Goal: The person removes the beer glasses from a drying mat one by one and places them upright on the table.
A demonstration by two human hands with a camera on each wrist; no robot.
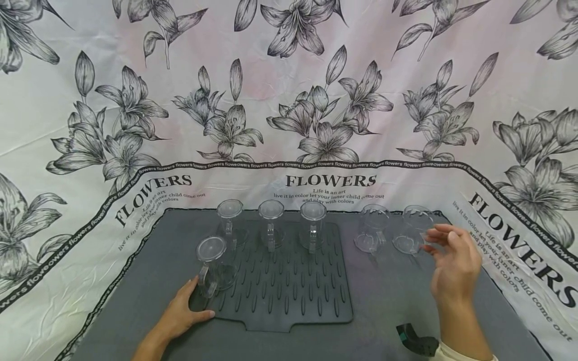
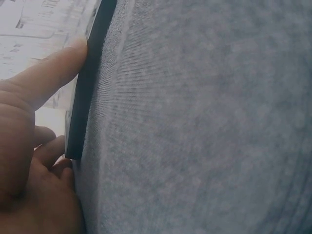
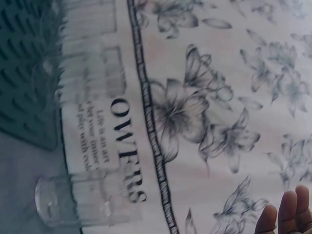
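Observation:
My left hand [image 1: 180, 308] rests at the front left corner of a dark ridged drying mat [image 1: 307, 301], thumb along its front edge and fingers at its left side. In the left wrist view the straight thumb touches the mat's edge [image 2: 90, 83]. Close to those fingertips, a clear mug [image 1: 211, 249] stands upside down on the mat. Three more inverted mugs line the back: left [image 1: 230, 209], middle [image 1: 271, 210] and right [image 1: 313, 210]. My right hand [image 1: 456, 265] is raised beside the outer upright mug [image 1: 408, 243], fingers loosely bent; contact is unclear.
Another upright clear mug [image 1: 372, 240] stands between the outer one and the mat. Grey cloth [image 1: 379, 296] covers the table. A flower-printed sheet [image 1: 253, 185] rises behind and at both sides. A black strap-like device [image 1: 417, 342] lies by the right wrist.

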